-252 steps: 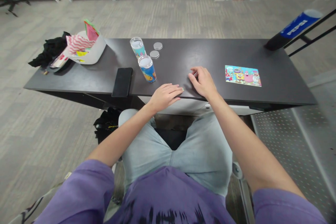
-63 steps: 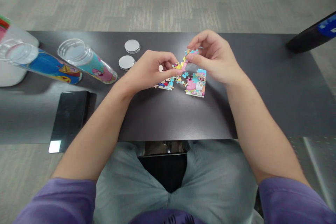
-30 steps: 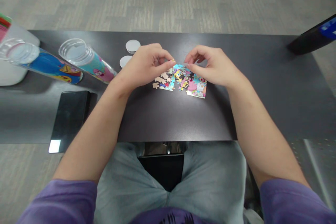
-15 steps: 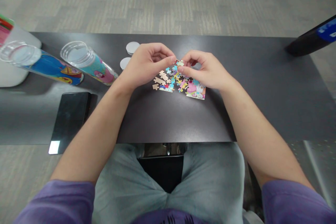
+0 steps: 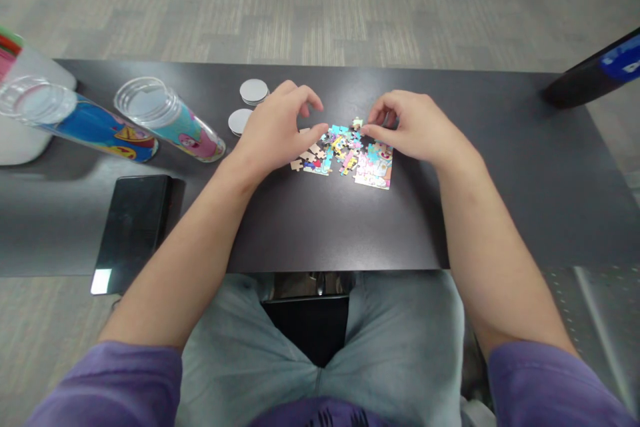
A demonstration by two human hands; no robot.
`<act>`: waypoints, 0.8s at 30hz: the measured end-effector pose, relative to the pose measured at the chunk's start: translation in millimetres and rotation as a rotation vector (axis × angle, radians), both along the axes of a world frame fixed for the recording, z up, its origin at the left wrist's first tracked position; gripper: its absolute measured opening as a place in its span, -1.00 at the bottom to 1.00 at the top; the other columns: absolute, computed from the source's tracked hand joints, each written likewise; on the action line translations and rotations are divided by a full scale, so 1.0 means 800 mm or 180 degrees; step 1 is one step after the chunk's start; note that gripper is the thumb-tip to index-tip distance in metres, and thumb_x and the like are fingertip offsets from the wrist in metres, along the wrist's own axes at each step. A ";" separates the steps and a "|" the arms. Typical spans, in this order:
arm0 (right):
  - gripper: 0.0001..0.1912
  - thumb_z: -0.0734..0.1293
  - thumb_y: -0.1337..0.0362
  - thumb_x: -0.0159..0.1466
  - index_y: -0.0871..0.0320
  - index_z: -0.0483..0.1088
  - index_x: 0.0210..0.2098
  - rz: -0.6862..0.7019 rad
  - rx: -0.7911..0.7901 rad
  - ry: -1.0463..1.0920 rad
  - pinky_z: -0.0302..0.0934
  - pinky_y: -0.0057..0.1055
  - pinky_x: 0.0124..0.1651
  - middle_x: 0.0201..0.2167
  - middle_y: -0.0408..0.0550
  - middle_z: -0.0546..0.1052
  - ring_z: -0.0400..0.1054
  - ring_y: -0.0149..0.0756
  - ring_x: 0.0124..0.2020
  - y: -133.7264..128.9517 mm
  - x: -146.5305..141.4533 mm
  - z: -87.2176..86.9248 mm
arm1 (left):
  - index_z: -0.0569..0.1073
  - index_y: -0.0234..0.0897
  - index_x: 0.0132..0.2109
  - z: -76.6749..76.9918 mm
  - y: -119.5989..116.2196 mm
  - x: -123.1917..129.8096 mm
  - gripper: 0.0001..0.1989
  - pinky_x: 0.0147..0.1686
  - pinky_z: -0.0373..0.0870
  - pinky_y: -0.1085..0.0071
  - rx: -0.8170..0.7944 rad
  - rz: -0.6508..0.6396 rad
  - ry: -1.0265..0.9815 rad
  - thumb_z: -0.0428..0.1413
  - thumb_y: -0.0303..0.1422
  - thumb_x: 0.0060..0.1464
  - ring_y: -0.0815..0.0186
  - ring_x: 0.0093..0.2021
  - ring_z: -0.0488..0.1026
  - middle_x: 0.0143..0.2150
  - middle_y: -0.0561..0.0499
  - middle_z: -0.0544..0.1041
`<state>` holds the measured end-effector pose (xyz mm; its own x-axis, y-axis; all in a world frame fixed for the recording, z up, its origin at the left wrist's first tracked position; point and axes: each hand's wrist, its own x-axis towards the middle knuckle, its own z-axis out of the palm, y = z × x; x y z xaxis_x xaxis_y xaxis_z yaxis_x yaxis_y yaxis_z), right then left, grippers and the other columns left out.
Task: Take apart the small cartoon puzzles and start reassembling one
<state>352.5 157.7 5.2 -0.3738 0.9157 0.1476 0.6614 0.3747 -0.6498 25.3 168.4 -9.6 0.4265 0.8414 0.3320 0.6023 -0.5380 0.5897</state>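
Observation:
Loose puzzle pieces (image 5: 341,143) lie in a small heap on the dark table, some of them with the plain beige side up. A joined block of puzzle (image 5: 373,170) with a pink and turquoise picture rests at the right of the heap. My left hand (image 5: 284,125) hovers at the heap's left side, thumb and fingers apart, holding nothing. Above the block is my right hand (image 5: 410,123), its thumb and fingertips pinched near a small pale piece (image 5: 357,123); that piece sits at the thumb tip, and whether the fingers grip it is unclear.
Two clear tubes with printed pictures, one pink and turquoise (image 5: 170,119), one blue (image 5: 95,123), stand at the left. Near them are white discs (image 5: 254,91) and a black phone (image 5: 133,227). A dark cylinder (image 5: 590,73) stands far right.
My hands have moved apart from each other. The left hand's fingers have opened, and the right hand has shifted right, uncovering more of the pieces and the pale piece.

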 end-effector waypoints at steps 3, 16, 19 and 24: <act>-0.61 0.78 -0.11 0.36 -0.08 0.64 -0.23 0.0184 -0.0009 0.0015 0.41 0.14 0.06 -0.18 0.03 0.71 0.52 0.07 -0.15 -0.001 -0.003 -0.001 | 0.84 -0.04 0.19 -0.002 -0.006 0.006 -0.66 0.22 0.60 -0.02 0.0025 -0.0426 0.0344 0.57 -0.15 0.34 -0.06 0.13 0.66 0.23 -0.16 0.76; -0.64 0.84 -0.03 0.27 -0.09 0.69 -0.27 0.0327 -0.0277 0.0152 0.49 0.17 0.09 -0.18 0.03 0.69 0.54 0.11 -0.12 -0.003 -0.004 0.001 | 0.83 -0.06 0.03 0.001 -0.007 0.010 -0.95 0.48 0.35 -0.18 -0.0050 -0.0519 0.0621 0.47 -0.29 0.48 -0.11 0.20 0.70 0.12 -0.10 0.83; -0.62 0.82 -0.07 0.28 -0.07 0.70 -0.16 0.0295 -0.0110 0.0186 0.49 0.23 0.19 -0.07 0.07 0.72 0.54 0.12 -0.07 -0.004 -0.011 -0.002 | 0.80 -0.04 0.00 0.002 -0.005 0.012 -0.94 0.46 0.40 -0.14 -0.0086 -0.0456 0.0424 0.48 -0.28 0.43 -0.04 0.07 0.74 0.00 -0.02 0.84; -0.66 0.75 -0.02 0.38 -0.09 0.77 0.06 0.0333 0.0000 -0.0015 0.53 0.20 0.21 0.13 0.11 0.72 0.62 0.18 0.02 -0.009 -0.033 -0.009 | 0.77 -0.04 -0.08 0.010 -0.005 0.012 -0.98 0.31 0.58 0.00 -0.0305 -0.0551 0.0040 0.42 -0.27 0.42 0.05 -0.11 0.76 -0.18 0.06 0.83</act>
<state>326.1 150.8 -1.9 -0.4680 0.8717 0.1456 0.6217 0.4418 -0.6468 34.7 164.4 -1.6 0.5710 0.7827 0.2476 0.5133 -0.5758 0.6364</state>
